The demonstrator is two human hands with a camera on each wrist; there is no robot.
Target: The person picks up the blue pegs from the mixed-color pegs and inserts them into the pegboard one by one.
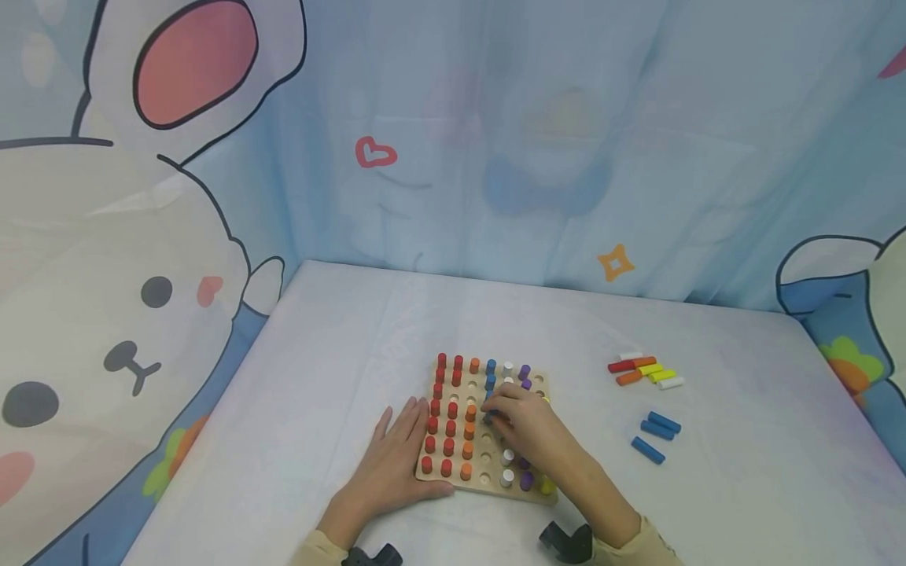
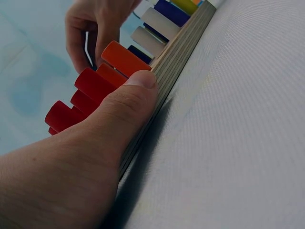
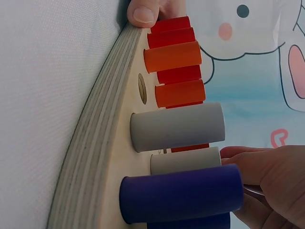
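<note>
A wooden pegboard (image 1: 476, 481) with rows of coloured pegs lies on the white table. My left hand (image 1: 392, 464) rests against its left side, fingers straight, thumb (image 2: 126, 102) pressing along the near edge beside the orange and red pegs. Over the middle of the board, my right hand (image 1: 534, 428) pinches a blue peg (image 1: 487, 420) at the blue column, mostly hidden by the fingers. Farther up that column stand blue pegs (image 1: 491, 367); nearer holes in it are bare. White pegs (image 3: 178, 126) and purple pegs (image 3: 181, 193) stand upright on the right, partly behind the right hand.
Three loose blue pegs (image 1: 648, 450) lie on the table right of the board. Beyond them is a pile of red, orange, yellow and white pegs (image 1: 661, 375). A patterned blue curtain (image 1: 453, 196) hangs behind the table.
</note>
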